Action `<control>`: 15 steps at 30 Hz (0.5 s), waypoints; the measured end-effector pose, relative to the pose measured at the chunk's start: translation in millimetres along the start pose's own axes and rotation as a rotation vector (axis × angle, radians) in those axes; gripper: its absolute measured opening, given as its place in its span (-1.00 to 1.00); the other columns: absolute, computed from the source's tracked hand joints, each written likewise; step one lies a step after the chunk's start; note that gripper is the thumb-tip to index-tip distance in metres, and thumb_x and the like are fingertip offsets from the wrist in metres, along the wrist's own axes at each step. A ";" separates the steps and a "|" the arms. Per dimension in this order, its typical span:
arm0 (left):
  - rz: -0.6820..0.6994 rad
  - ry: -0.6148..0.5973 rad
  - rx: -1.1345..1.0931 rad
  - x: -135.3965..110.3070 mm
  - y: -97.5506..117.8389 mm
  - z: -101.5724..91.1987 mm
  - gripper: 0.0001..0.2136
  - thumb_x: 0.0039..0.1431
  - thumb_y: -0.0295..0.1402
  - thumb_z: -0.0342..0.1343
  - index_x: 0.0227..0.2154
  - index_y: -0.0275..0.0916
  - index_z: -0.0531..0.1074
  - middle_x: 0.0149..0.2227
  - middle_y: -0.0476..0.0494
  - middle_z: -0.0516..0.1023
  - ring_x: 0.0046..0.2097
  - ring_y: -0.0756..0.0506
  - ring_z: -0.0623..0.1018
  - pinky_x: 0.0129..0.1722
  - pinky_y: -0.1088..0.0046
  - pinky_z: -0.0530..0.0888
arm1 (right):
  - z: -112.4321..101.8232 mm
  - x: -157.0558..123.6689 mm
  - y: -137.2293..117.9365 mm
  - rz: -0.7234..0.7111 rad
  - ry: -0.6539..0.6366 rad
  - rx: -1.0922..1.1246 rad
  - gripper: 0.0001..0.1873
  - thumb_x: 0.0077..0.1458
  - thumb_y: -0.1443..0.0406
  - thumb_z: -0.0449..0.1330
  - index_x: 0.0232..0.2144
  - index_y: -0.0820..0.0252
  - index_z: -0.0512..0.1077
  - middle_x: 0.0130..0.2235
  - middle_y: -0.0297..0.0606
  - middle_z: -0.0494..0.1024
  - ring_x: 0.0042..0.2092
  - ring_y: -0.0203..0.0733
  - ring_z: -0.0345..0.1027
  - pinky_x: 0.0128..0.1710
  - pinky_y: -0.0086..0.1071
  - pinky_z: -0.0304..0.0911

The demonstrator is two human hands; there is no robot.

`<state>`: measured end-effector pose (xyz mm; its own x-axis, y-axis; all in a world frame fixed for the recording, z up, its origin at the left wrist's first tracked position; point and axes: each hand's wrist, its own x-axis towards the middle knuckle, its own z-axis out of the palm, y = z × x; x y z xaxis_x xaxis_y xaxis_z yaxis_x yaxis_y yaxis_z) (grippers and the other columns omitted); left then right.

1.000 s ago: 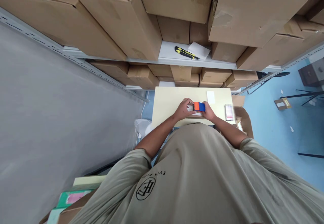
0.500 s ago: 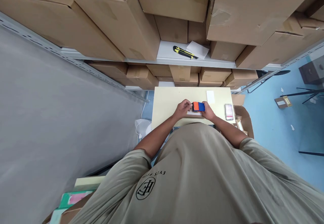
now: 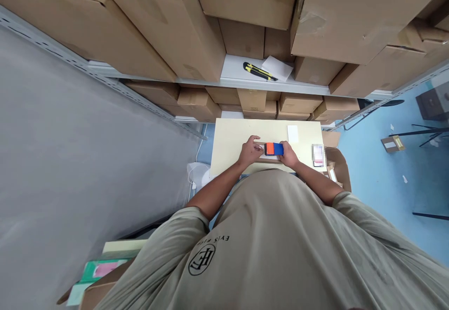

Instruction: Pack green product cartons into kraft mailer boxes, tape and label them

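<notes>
I look down past my shirt at a small pale yellow table (image 3: 231,141). My right hand (image 3: 289,155) is closed round the blue end of a small orange-and-blue object (image 3: 273,149) held just above the tabletop. My left hand (image 3: 249,150) sits at its orange end, fingers curled and pinching there. A white flat piece (image 3: 270,157) lies under the object, mostly hidden by both hands.
A white card (image 3: 292,133) and a small stack of cards (image 3: 317,155) lie on the table's right side. Shelves of cardboard boxes (image 3: 196,25) rise behind, with a yellow-black utility knife (image 3: 258,71) and a paper sheet (image 3: 278,68) on one shelf. A grey wall (image 3: 70,160) is left, blue floor (image 3: 386,179) right.
My left hand's fingers shifted slightly at the orange end, and the object settled a little lower. The camera tilted a bit; both hands stay in place.
</notes>
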<state>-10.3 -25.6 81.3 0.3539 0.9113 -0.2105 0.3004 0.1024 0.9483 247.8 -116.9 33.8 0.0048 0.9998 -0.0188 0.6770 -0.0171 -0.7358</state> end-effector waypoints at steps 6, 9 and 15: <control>-0.093 -0.006 -0.168 11.1 -7.5 -3.1 -0.53 0.02 -0.32 0.43 0.01 -0.11 0.46 -0.44 0.07 0.67 -0.40 -0.13 0.66 -0.23 0.28 0.62 | 0.1 -4.1 -1.8 0.010 -0.002 -0.065 -0.42 0.15 0.33 0.25 0.22 0.13 0.32 0.13 0.05 0.50 0.13 0.24 0.42 0.18 0.16 0.49; -0.089 -0.011 -0.244 16.1 -12.0 -12.1 -0.45 0.01 -0.22 0.51 0.04 -0.12 0.44 -0.42 0.04 0.69 -0.37 -0.14 0.69 -0.26 0.29 0.64 | -3.4 -4.0 -3.2 -0.032 -0.011 -0.075 -0.40 0.15 0.35 0.24 0.25 0.12 0.32 0.14 0.05 0.50 0.14 0.24 0.42 0.19 0.18 0.49; -0.094 0.006 -0.188 13.8 -21.7 -28.1 -0.46 0.01 -0.22 0.53 0.02 -0.12 0.45 -0.44 0.04 0.69 -0.39 -0.14 0.69 -0.24 0.29 0.64 | -12.3 0.6 -10.8 -0.098 -0.059 -0.118 -0.39 0.15 0.41 0.21 0.26 0.11 0.36 0.16 0.03 0.48 0.17 0.24 0.42 0.23 0.20 0.47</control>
<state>-36.8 -4.1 64.5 0.3266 0.8964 -0.2996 0.1615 0.2594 0.9522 249.5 -116.1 50.1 -0.1062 0.9943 0.0066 0.7539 0.0848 -0.6515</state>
